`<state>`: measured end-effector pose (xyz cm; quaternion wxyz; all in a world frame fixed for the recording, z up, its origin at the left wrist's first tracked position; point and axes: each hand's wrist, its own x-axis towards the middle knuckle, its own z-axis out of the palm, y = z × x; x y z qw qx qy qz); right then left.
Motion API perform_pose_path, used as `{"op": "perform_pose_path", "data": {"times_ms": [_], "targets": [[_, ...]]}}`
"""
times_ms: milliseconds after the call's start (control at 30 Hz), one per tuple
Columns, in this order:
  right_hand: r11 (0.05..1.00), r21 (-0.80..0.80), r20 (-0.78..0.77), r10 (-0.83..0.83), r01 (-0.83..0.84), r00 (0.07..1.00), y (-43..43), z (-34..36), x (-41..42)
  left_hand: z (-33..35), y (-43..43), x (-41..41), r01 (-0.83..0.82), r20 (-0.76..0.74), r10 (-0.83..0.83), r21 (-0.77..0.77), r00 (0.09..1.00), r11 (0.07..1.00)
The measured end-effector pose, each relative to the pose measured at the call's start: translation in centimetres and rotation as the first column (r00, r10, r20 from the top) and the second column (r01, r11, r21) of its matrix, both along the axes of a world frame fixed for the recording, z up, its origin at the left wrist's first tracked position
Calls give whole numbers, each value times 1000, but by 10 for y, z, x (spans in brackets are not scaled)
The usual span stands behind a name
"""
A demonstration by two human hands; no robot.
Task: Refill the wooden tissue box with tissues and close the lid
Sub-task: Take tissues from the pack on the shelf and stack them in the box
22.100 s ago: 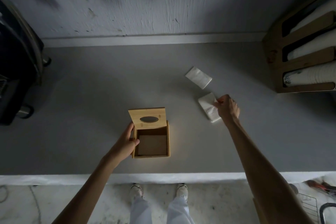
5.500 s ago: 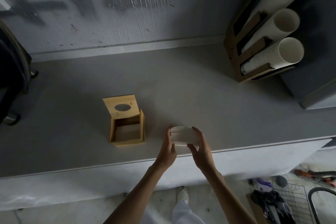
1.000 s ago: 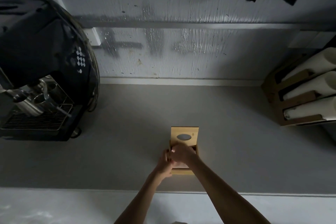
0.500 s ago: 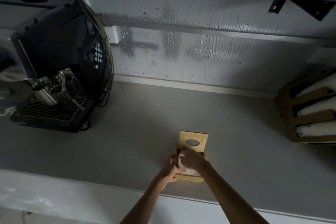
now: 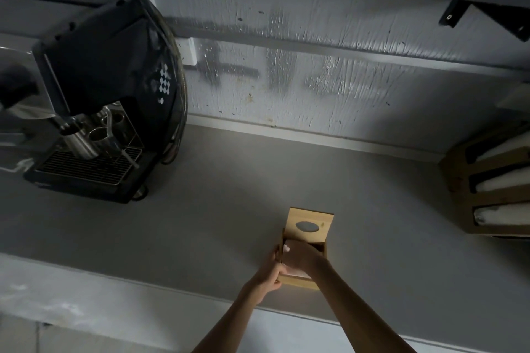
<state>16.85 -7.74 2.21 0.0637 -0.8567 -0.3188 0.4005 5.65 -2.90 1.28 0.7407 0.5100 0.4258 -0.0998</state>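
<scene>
A person's right hand (image 5: 298, 256) presses down into the open wooden tissue box (image 5: 301, 281), its fingers curled over a stack of white tissues (image 5: 295, 272) whose pale edge shows beneath the palm, while the left hand (image 5: 271, 274) clasps the box's left wall to steady it. The box sits near the front edge of the grey table (image 5: 200, 223); its hinged lid (image 5: 309, 225), pierced by an oval slot, stands tilted up behind the hands. The tissues look soft, light and easily crumpled, best pushed flat from above, whereas the stiff wooden lid seems easiest to take by its free top edge. A black coffee machine (image 5: 97, 89) stands well apart to the left, a wooden cup holder (image 5: 487, 183) to the right.
</scene>
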Motion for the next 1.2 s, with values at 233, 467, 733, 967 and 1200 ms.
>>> {"op": "perform_pose_path", "data": {"times_ms": [233,467,733,967,1200], "targets": [[982,-171,194,117,-83,974,9,-8,-8,10,-9,4,-28,13,28,35,1000,999],[989,-146,5,-20,21,1000,13,-37,13,12,-13,0,48,72,-51,36,996,998],[998,-42,-70,-52,49,996,10,-17,11,-54,-16,2,126,51,-130,65,990,990],[995,-101,-32,-14,11,999,6,-32,12,-16,-23,1,64,97,-71,73,993,995],[994,-89,-42,-74,70,996,-5,-22,13,-12,-22,-4,70,115,-86,133,990,989]]}}
